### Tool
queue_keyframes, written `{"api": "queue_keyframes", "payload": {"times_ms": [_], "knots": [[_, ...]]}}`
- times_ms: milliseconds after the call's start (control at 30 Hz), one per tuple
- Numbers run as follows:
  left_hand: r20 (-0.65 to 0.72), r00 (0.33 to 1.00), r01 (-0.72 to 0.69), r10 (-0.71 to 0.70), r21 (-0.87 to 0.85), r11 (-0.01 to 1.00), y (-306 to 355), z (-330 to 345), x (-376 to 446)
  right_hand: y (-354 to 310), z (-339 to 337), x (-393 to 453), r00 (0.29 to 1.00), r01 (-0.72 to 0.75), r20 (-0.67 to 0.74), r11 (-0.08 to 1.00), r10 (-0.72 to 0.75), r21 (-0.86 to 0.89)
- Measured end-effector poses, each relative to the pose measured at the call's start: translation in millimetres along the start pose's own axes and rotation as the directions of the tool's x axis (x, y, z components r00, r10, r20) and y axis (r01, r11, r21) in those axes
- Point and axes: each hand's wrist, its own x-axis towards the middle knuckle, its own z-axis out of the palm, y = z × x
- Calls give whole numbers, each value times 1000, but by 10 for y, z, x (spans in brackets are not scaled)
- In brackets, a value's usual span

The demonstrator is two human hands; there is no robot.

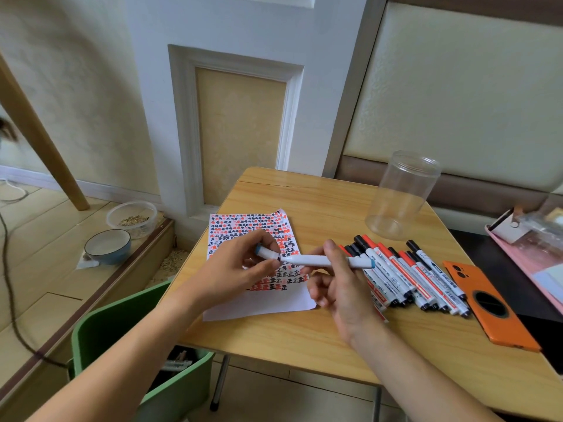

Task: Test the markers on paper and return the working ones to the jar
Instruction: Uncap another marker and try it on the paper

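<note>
Wooden tabletop (304,196), bare along its far and near edges. Clear jar (402,193) upright near the far right corner, holding nothing. Paper (262,303) covered with red and black marks lies toward the left edge. Left hand (240,269) pinches a cap (267,254); right hand (338,284) grips the uncapped marker (323,261) above the paper. Loose markers (408,275) lie in a row beside an orange phone (487,303).

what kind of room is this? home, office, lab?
Most likely a home room, not a lab or office. A small folding wooden table stands against a panelled wall; pet-style bowls sit on the floor to the left; an orange phone lies beside the marker pile.
</note>
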Motion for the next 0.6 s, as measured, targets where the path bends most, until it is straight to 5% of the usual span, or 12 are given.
{"api": "queue_keyframes", "payload": {"times_ms": [233, 600], "knots": [[-13, 1000, 5, -8, -245, 969, 73, 167, 0, -25, 22, -33, 998, 15, 61, 1000, -14, -7], [-77, 997, -19, 9, -129, 991, 79, 8, 19, -12, -50, 17, 998, -38, 49, 997, 34, 66]]}}
